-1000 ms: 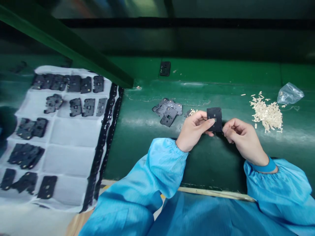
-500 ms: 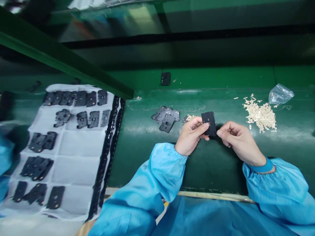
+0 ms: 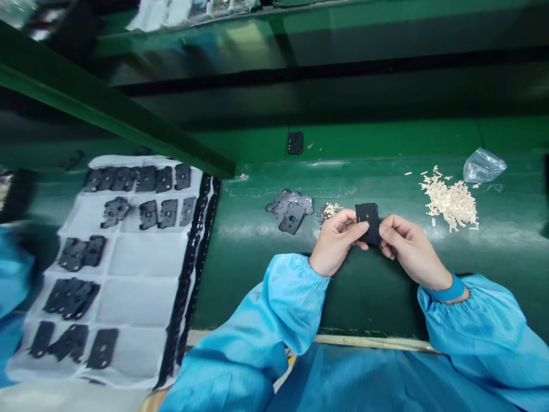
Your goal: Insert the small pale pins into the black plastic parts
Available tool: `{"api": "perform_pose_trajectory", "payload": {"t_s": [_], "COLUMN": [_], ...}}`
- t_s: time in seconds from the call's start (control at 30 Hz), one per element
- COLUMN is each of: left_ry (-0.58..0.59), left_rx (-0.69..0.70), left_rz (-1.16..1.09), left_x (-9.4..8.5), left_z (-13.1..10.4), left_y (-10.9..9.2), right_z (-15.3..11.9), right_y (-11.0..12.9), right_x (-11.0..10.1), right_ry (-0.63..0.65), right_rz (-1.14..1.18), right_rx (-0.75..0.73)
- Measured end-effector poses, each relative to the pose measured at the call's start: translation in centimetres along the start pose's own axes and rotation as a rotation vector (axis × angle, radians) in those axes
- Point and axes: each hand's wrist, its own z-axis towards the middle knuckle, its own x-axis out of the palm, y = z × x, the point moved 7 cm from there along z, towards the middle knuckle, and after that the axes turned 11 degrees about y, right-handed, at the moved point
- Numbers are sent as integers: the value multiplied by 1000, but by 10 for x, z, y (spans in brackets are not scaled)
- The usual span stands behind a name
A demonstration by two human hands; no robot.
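Note:
A black rectangular plate (image 3: 372, 217) is gripped between the thumb and fingers of my left hand (image 3: 337, 243), raised over the green bench. At the plate's right edge is my right hand (image 3: 407, 249), its thumb and forefinger pinched together; whatever is between them is too small to make out. Left of my hands lies a small stack of black plates (image 3: 292, 217). Beside it sits a small cluster of pale and dark pieces (image 3: 330, 212), near my left hand. A heap of small cream-coloured pieces (image 3: 452, 203) is spread to the right.
On the left, a white compartment tray (image 3: 137, 300) holds several black plates in rows. One black plate (image 3: 295, 143) lies at the bench's back. A clear plastic bag (image 3: 484, 166) is behind the cream heap. A green beam (image 3: 128, 114) crosses the upper left. A blue sleeve shows at far left.
My right hand has come slightly closer to the plate, its fingers now against the right edge. My left hand still holds the plate. The whole view has shifted a little.

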Motion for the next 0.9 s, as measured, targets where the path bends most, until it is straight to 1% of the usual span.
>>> {"api": "perform_pose_trajectory", "payload": {"t_s": [0.1, 0.17, 0.3, 0.37, 0.47, 0.6, 0.7, 0.9], "left_ry": [19, 20, -3, -27, -71, -108, -117, -124], "left_rx": [-16, -26, -48, -45, -25, 29, 60, -4], "left_rz": [-78, -138, -190, -190, -187, -176, -151, -166], "left_x": [2, 2, 0, -2, -5, -8, -9, -8], "left_z": [0, -1, -2, -2, -1, 1, 2, 1], "left_y": [0, -2, -4, -5, -5, -7, -9, -7], "right_z": [0, -1, -9, -13, -16, -17, -18, -20], "right_y": [5, 12, 32, 38, 41, 41, 43, 45], "right_x": [-3, -5, -11, -13, -15, -16, -14, -12], "right_ry": [-30, -81, -240, -279, -273, -221, -205, -219], "right_rz": [-14, -58, -235, -304, -443, -604, -647, -661], "right_rx": [-40, -90, -248, -330, -416, -483, -511, -549]}}
